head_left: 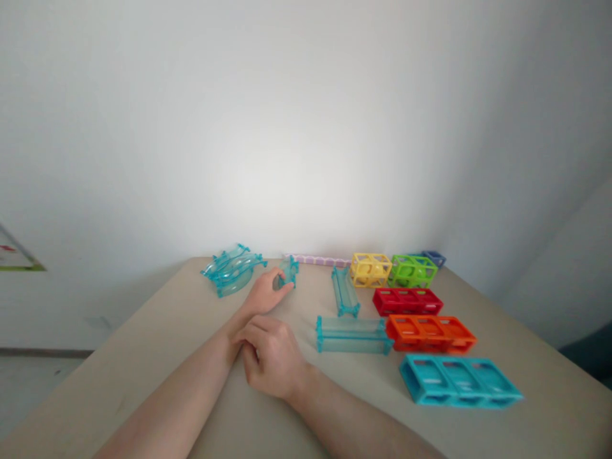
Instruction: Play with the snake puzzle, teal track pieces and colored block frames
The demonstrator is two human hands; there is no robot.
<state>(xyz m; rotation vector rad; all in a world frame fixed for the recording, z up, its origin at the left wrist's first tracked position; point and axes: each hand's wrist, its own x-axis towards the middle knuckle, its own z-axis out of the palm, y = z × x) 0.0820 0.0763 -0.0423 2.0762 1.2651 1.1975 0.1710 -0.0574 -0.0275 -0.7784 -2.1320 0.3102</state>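
Observation:
My left hand (268, 291) reaches toward the back of the table, its thumb and fingers closed around the near side of a short clear-teal plastic track piece (289, 270). Close to my left wrist is my right hand (273, 357), with curled fingers and nothing visible in them. To the right of my hands lie two straight clear-teal track pieces, one crosswise (354, 336) and one pointing away (345, 292). Several curved clear-teal track pieces (234, 268) are heaped left of my left hand.
Along the right stand open frame blocks: teal (461, 381), orange (430, 333), red (408, 301), green (412, 272), yellow (371, 270) and dark blue (434, 258). A pale purple strip (318, 261) lies by the wall (306, 140) behind the table (157, 331).

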